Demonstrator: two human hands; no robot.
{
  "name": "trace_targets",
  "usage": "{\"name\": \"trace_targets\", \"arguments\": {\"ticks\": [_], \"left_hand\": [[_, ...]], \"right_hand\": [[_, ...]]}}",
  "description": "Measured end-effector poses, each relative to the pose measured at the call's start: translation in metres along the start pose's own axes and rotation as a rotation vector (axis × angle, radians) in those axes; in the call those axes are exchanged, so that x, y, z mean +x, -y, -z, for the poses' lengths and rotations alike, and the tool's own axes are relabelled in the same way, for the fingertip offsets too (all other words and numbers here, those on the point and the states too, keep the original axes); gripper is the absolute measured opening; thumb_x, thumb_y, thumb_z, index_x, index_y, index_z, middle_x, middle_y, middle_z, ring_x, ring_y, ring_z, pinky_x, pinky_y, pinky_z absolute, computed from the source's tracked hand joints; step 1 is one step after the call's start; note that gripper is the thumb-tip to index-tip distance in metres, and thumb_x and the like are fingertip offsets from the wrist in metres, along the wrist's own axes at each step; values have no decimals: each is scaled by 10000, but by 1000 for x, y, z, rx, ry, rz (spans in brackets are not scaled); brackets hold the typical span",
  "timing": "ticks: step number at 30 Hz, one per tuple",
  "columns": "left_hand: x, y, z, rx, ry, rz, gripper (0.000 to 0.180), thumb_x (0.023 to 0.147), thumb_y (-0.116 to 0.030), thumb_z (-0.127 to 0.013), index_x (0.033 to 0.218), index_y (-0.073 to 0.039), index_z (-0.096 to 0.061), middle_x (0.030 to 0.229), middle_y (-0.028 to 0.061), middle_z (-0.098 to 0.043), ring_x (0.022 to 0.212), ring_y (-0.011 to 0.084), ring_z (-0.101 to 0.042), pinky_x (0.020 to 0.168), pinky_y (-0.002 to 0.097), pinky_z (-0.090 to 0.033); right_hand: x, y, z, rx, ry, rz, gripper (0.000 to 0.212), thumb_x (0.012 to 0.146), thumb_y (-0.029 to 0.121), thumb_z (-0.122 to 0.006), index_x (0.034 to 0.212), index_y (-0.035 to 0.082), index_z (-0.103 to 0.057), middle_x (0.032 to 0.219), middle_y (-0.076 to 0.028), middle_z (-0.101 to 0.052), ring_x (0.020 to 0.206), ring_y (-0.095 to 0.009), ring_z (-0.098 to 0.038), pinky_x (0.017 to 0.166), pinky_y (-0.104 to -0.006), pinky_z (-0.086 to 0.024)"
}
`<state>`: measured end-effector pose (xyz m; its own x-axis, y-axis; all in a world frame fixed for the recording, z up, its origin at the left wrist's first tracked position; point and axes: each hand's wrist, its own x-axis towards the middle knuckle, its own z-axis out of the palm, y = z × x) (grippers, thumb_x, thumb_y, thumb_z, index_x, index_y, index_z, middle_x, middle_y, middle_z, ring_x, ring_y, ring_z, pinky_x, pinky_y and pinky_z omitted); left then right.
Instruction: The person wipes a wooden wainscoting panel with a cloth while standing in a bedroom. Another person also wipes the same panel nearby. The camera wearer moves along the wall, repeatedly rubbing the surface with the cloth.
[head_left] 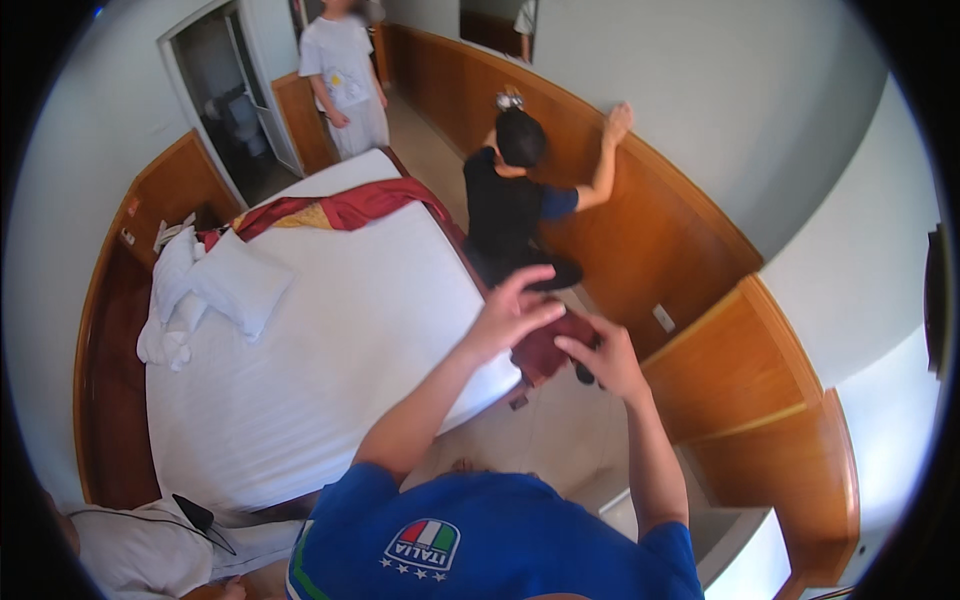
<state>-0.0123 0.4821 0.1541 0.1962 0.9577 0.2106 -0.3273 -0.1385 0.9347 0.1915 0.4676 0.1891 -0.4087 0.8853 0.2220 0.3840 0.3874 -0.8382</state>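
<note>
My right hand [608, 362] has its thumb and fingers closed on a dark red cloth [545, 352], which hangs bunched in front of me past the bed's right corner. My left hand [513, 318] is raised at the upper left edge of that cloth. Its fingers are spread apart, and I cannot tell whether its thumb touches the fabric. The white mattress [330, 370] of the bed lies to the left of both hands.
Beyond my hands a person in black [505, 200] crouches, one hand on the wood-panelled wall [640, 240]. Another person in white [345, 85] stands past the bed. A red runner [370, 205] and white pillows [240, 280] lie on the bed. At lower left someone [140, 550] sits close.
</note>
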Motion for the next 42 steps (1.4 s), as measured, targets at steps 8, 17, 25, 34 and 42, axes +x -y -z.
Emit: {"name": "trace_targets", "arguments": {"ticks": [8,17,25,34,42], "left_hand": [[12,21,9,18,-233,10,403,928,-68,-665,1304,4,-539,1037,106,-681,969,152,-657,844,277,-523],[14,-19,8,134,-211,-49,413,919,-91,-685,1301,-26,-543,1108,108,-645,1048,154,-604,916,278,-479],[23,-55,-9,129,-91,-52,425,945,-102,-660,1341,-42,-516,994,101,-688,933,120,-641,839,271,-511],[46,-38,18,256,44,-277,587,843,-32,-751,1368,-34,-487,1242,159,-605,1096,186,-616,961,327,-497],[44,13,-9,362,296,60,488,782,-331,-836,1142,-43,-675,1000,58,-712,921,137,-664,817,299,-525]], "right_hand": [[38,-45,8,445,-16,-237,732,972,574,-493,1369,-40,-500,859,-128,-701,807,-189,-672,788,-317,-536],[66,-24,0,205,-50,-141,625,909,520,-638,1287,25,-582,989,-159,-712,868,-222,-694,792,-316,-541],[49,-10,-5,350,-95,40,552,783,299,-842,1209,15,-637,1052,-90,-698,956,-157,-658,829,-304,-536],[47,9,28,315,-88,-45,343,824,210,-808,1087,21,-694,961,-59,-705,873,-120,-653,798,-284,-533],[29,-11,29,314,-150,-94,322,832,184,-803,1081,12,-693,947,-31,-691,872,-101,-629,790,-271,-516]]}}
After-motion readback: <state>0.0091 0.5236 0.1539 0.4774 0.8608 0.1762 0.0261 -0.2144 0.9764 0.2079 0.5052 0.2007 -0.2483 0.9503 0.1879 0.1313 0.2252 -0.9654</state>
